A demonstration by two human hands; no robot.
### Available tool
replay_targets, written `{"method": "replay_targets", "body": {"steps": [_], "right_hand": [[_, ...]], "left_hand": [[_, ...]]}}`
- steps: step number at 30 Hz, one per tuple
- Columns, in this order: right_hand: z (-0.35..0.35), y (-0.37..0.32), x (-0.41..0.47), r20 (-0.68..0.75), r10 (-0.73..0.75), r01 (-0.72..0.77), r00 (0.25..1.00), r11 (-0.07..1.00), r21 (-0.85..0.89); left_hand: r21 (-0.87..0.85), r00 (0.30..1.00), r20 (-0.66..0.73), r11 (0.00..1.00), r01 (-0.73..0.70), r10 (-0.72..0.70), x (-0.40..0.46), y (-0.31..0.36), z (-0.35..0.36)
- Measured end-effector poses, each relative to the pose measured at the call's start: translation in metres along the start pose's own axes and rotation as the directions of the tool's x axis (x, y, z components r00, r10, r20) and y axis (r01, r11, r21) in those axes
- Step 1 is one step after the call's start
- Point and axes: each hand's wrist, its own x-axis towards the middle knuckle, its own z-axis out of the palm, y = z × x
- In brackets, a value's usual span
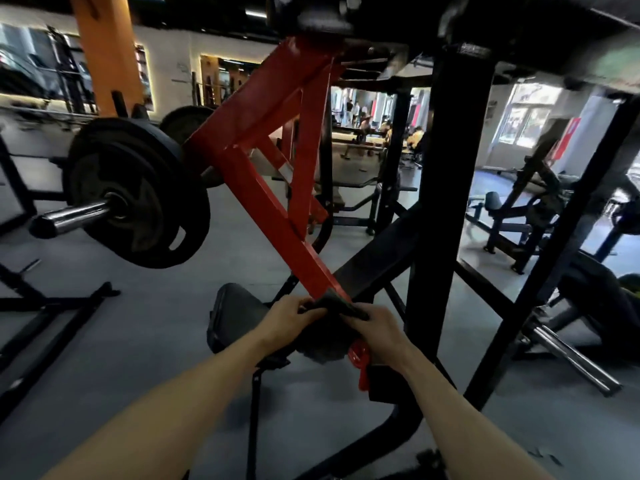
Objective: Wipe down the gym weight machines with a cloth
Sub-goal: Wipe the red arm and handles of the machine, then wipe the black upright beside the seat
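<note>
Cloth: dark cloth wrapped over the lower end of the red lever arm, stretched between both hands.
Left hand: left hand grips the cloth's left edge with curled fingers, just left of the red lever arm's lower end.
Right hand: right hand pinches the cloth's right edge, fingers curled around it, just right of the red lever arm's lower end.
Lever arm: red square tubing running diagonally up and left from the hands to a black overhead frame.
Weight plates: black weight plates on a chrome sleeve, left of the red lever arm.
Seat pad: black seat pad below the red lever arm, partly behind the left hand.
Upright: black upright post right of the red lever arm.
Clip: red clip hanging just below the right hand.
</note>
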Motion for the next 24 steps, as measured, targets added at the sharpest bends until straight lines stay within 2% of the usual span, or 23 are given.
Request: {"method": "replay_targets", "body": {"steps": [2,5,9,13,17,21,24], "right_hand": [[-0.006,-0.002,0.002,0.024,-0.029,0.029,0.999,0.999,0.014],[-0.008,-0.007,0.003,0.007,-0.039,0.039,0.999,0.999,-0.005],[-0.011,-0.016,0.014,0.018,-0.02,0.021,1.0,0.997,-0.07],[-0.028,-0.046,0.024,-0.072,-0.021,0.015,0.997,0.996,-0.084],[-0.068,-0.087,0.031,-0.198,-0.104,0.078,0.975,0.988,-0.134],[-0.109,-0.127,0.037,-0.367,-0.241,0.161,0.898,0.959,-0.235],[-0.134,-0.152,0.038,-0.518,-0.312,0.172,0.797,0.938,-0.301]], "left_hand": [[-0.058,0.999,0.015,0.998,0.039,-0.038,-0.003,0.009,-0.002],[-0.108,0.987,0.132,0.988,0.107,-0.092,-0.005,0.007,-0.007],[-0.1,0.987,0.11,0.987,0.126,-0.115,-0.001,0.012,-0.017],[-0.043,0.997,-0.079,0.999,0.002,-0.005,0.024,0.044,-0.029],[-0.047,0.986,-0.095,0.989,-0.142,0.137,0.048,0.091,-0.043],[-0.069,0.945,-0.132,0.948,-0.311,0.3,0.073,0.143,-0.052],[-0.072,0.878,-0.177,0.884,-0.462,0.444,0.093,0.178,-0.051]]}}
